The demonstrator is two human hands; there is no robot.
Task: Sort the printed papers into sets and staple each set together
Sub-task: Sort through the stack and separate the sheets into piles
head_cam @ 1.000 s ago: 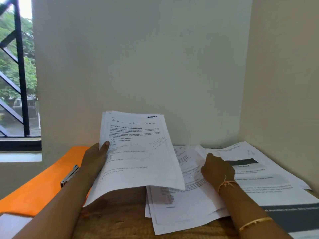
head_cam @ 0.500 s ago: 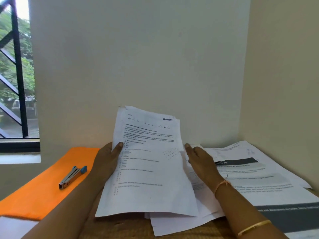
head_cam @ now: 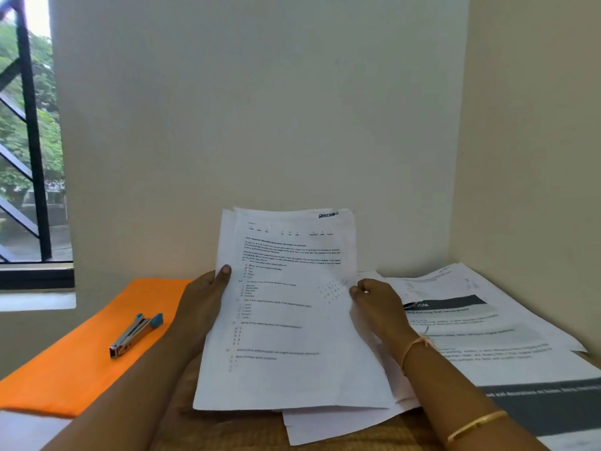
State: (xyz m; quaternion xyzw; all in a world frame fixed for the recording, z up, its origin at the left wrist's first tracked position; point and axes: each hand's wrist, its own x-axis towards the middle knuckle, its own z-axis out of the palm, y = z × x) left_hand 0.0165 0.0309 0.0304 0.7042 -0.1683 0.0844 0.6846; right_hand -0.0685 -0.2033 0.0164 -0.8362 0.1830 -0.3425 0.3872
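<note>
Lifting off the spread pile, the right hand (head_cam: 379, 309) is now joining the left hand (head_cam: 201, 307) on the raised set of papers (head_cam: 286, 336), which a second ago was hanging from the left alone. Nearest the onlooker, a loose sheet (head_cam: 325, 428) is lying on the table (head_cam: 208, 434) under the set's lower edge. Both hands are grasping the set: the left thumb is lying across its left margin, and the right fingers are curling round its right edge. With the top corners fanning unevenly, tapping the edges square under a loosened grip looks wise before stapling. Further left, the stapler (head_cam: 135, 333) is waiting on the orange cloth (head_cam: 74, 362), well apart. Beyond, to the right, unsorted printouts (head_cam: 471, 323) are lying in the wall corner.
</note>
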